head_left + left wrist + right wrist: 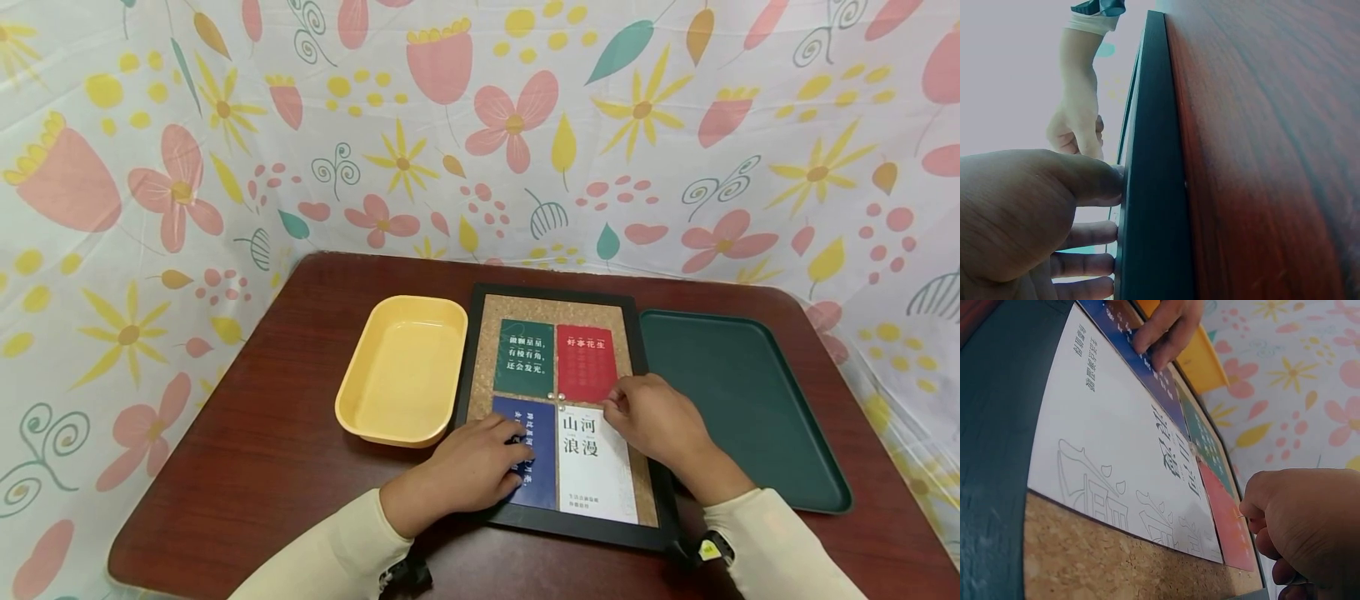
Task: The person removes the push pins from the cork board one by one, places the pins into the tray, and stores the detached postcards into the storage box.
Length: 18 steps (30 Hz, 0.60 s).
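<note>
On the corkboard, I see the left hand resting over the near-left blue card, gripping nothing, probably steadying it. By the red card's near right corner, the right hand narrowly pinches what looks like a slim pin.

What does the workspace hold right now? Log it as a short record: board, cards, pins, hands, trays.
Board: corkboard in a black frame
Cards (head view): green card upper left, red card upper right, blue card lower left, white card lower right
Centre: small silver pins
Left hand: fingers on blue card
Right hand: pinches what looks like a thin pin near red card
Trays: yellow tray left, dark green tray right
</note>
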Available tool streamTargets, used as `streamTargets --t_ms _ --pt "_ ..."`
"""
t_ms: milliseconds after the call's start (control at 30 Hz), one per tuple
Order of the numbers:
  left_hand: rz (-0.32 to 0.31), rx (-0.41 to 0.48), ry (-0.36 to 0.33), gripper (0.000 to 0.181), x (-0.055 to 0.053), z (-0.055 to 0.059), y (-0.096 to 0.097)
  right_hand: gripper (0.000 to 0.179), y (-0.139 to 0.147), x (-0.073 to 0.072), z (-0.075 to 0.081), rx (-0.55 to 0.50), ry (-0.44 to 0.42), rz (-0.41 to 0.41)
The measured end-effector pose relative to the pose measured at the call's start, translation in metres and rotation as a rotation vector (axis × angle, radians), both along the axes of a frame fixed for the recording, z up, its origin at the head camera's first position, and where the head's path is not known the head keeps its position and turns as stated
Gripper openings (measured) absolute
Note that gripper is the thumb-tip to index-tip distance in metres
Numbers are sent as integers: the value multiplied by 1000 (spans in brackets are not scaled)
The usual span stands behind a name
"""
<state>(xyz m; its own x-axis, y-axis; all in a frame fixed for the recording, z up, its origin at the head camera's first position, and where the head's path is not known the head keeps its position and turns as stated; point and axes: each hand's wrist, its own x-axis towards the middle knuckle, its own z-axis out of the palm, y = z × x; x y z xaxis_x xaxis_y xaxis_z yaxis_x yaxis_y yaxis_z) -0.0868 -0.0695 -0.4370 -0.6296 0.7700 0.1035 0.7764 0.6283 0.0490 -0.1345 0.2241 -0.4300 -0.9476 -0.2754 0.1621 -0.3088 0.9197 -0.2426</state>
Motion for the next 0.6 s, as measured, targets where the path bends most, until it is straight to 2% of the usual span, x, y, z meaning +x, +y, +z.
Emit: streamTargets --t_ms 600 --pt "2 -2 -2 29 0 0 0 13 8 2 3 -3 -25 -10"
